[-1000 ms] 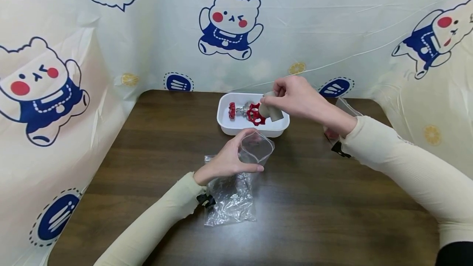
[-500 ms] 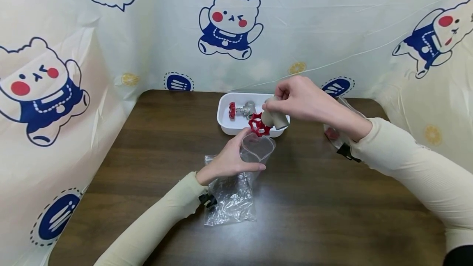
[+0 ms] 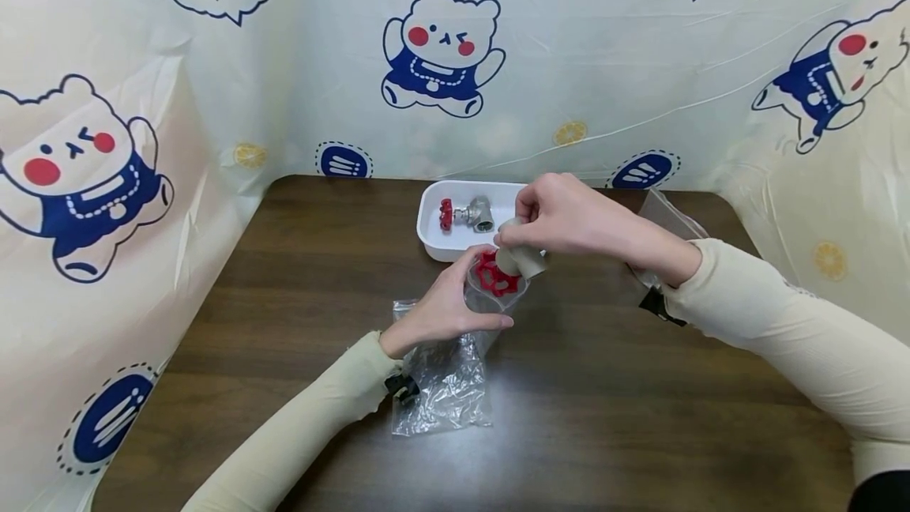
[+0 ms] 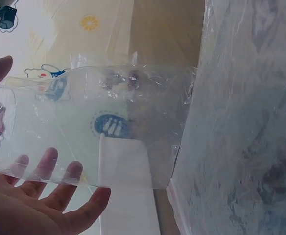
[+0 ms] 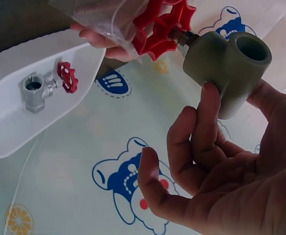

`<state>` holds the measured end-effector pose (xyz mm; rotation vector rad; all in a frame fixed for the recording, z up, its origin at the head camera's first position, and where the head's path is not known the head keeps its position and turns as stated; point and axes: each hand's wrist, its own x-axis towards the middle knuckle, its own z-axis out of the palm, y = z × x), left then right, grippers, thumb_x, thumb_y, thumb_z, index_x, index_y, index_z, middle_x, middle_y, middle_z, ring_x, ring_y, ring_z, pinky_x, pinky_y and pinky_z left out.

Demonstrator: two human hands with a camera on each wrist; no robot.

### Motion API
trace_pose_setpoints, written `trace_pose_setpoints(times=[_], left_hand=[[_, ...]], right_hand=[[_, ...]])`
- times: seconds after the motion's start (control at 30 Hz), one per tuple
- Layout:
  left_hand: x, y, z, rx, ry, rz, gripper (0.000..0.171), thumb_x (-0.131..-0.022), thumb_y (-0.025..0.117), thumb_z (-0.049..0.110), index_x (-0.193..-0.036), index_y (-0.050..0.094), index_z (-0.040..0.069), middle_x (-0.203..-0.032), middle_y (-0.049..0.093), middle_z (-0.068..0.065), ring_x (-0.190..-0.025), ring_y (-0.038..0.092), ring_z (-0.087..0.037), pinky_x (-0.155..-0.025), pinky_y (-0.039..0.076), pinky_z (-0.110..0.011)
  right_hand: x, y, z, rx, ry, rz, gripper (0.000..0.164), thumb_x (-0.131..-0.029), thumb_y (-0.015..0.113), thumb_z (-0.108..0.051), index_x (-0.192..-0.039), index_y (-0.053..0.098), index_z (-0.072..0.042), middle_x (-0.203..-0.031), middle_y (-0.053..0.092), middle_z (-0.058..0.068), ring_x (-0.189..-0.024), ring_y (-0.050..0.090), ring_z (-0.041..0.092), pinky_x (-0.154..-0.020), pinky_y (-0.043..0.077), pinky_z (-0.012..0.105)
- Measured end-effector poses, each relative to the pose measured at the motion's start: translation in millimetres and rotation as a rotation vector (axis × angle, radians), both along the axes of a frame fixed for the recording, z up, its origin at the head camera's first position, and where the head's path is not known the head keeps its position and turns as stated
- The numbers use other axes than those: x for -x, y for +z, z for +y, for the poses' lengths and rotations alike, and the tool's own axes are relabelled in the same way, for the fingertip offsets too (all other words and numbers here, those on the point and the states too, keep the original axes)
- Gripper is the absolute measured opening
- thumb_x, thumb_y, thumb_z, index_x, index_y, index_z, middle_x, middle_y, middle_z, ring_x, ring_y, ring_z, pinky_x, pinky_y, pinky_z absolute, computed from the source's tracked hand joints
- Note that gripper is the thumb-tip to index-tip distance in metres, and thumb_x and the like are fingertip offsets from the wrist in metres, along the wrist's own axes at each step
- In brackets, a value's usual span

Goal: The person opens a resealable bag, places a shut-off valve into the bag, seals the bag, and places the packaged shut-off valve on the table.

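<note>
My right hand [image 3: 569, 216] pinches a valve [image 5: 226, 73] with a grey-green plastic body and a red handwheel [image 3: 495, 275]. The handwheel points down at the mouth of a clear plastic bag [image 4: 89, 127]. My left hand [image 3: 448, 303] holds that bag upright, with thumb and fingers curved round its opened mouth. In the right wrist view, the handwheel sits right at the bag's edge. Behind the bag is a white tray [image 3: 434, 247], where a metal valve [image 3: 479, 214] with its own red handwheel lies on its side.
A flat, crinkled clear bag [image 3: 444, 397] lies on the wooden table [image 3: 298, 275] under my left wrist. Another clear bag [image 3: 668, 216] is at the right, partly hidden by my right forearm; its contents are hard to make out. A printed curtain [image 3: 327, 46] surrounds the table.
My right hand has brought the grey-green valve from over the tray towards me and down, so its handwheel is now at the bag's mouth. The left hand has barely moved.
</note>
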<state>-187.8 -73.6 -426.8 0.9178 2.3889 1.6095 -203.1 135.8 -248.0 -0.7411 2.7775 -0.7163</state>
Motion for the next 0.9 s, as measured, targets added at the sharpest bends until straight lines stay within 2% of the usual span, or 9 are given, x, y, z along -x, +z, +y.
trace_pose_setpoints(times=[0.23,0.57,0.9], left_hand=[[-1.1,-0.8,1,0.004,0.002,-0.013,0.096,-0.076,0.093,0.032,-0.154,0.039,0.018,-0.139,0.057,0.002,-0.122,0.058,-0.013,-0.104,0.049,-0.038],[-2.6,-1.9,1,0.006,0.000,-0.017,0.096,-0.078,0.091,0.033,-0.155,0.036,0.018,-0.141,0.055,0.002,-0.122,0.056,-0.014,-0.102,0.051,-0.037],[-4.5,-1.6,3,0.004,0.003,-0.001,0.099,-0.077,0.093,0.035,-0.156,0.036,0.018,-0.146,0.052,0.005,-0.126,0.054,-0.012,-0.106,0.047,-0.038]], right_hand=[[1.0,-8.9,-2,-0.004,0.022,-0.031,0.029,-0.091,0.072,-0.032,-0.072,0.066,-0.011,-0.060,0.054,0.001,-0.057,0.050,0.018,-0.052,0.037,0.031],[2.5,-16.2,-9,-0.032,0.029,-0.026,0.026,-0.088,0.071,-0.027,-0.068,0.063,-0.012,-0.059,0.050,-0.002,-0.057,0.048,0.016,-0.053,0.035,0.031],[3.0,-23.0,-18,-0.087,0.013,-0.008,0.039,-0.086,0.076,-0.034,-0.059,0.055,-0.015,-0.055,0.040,-0.005,-0.053,0.039,0.013,-0.051,0.029,0.030]])
